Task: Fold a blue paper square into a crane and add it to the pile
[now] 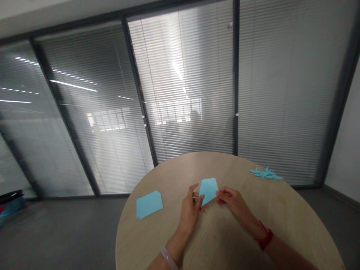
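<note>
A light blue folded paper sheet (208, 188) sits between the two hands, over the middle of the round pale wooden table (295, 221). It is folded flat, like a kite, with a wide top and a pointy bottom. The left hand (191, 210) pinches its lower left edge with thumb and fingers. The right hand (233, 203) pinches its right edge, fingertips close together. A small pile of light blue paper squares (149, 204) lies well apart on the left. Little folded light blue paper shapes (266, 173) lie near the far right rim.
</note>
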A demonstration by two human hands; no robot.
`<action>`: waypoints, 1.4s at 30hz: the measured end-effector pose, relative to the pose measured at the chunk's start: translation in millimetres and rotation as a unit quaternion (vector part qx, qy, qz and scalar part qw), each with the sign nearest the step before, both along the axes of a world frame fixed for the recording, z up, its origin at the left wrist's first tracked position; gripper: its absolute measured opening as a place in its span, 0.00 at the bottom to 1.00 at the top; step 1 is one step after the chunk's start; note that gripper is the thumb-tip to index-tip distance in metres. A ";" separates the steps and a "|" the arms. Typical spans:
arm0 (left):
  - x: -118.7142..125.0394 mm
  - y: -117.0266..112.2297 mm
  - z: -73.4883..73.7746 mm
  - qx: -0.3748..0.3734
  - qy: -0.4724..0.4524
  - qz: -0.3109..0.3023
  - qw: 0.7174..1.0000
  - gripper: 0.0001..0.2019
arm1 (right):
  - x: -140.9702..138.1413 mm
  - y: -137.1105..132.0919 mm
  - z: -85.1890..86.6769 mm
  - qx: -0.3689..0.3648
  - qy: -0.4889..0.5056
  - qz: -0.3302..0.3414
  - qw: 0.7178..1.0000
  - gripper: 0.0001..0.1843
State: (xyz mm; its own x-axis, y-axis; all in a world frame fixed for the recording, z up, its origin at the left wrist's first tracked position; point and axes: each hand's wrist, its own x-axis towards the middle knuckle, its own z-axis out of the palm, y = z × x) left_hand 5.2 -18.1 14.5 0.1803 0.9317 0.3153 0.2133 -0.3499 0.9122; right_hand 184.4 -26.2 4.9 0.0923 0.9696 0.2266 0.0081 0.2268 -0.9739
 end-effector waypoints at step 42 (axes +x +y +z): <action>-2.7 -1.7 4.8 0.108 0.050 0.041 0.992 0.23 | -7.9 -15.3 17.0 0.032 -0.080 0.098 0.991 0.13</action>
State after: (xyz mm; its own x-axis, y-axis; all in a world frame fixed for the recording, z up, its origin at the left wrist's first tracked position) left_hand 2.6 -19.8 19.3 0.1472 0.8569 0.4939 0.3338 -0.5131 0.7907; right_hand 176.5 -41.5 21.9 -0.1386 0.9487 0.2842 0.1113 0.3001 -0.9474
